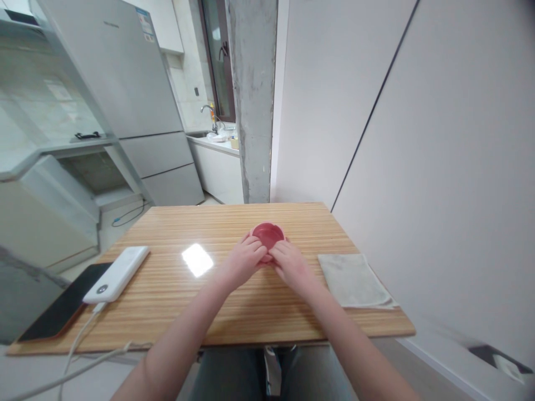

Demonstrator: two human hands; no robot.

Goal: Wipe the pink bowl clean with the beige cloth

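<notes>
A small round pink bowl (268,233) is near the middle of the wooden table (188,223), its reddish inside facing up toward me. My left hand (249,255) grips the bowl at its near left side, fingers curled over the rim. From the near right, my right hand (288,259) holds the same bowl, and the fingertips of both hands almost meet at its near edge. Both thumbs are mostly hidden. Whether the bowl's base touches the tabletop I cannot tell.
At the left lies a white power bank (119,274) with a white cable (81,333), partly over a dark flat phone-like slab (62,303). A folded grey cloth (355,280) lies to the right. White panels (334,100) border the table's right side.
</notes>
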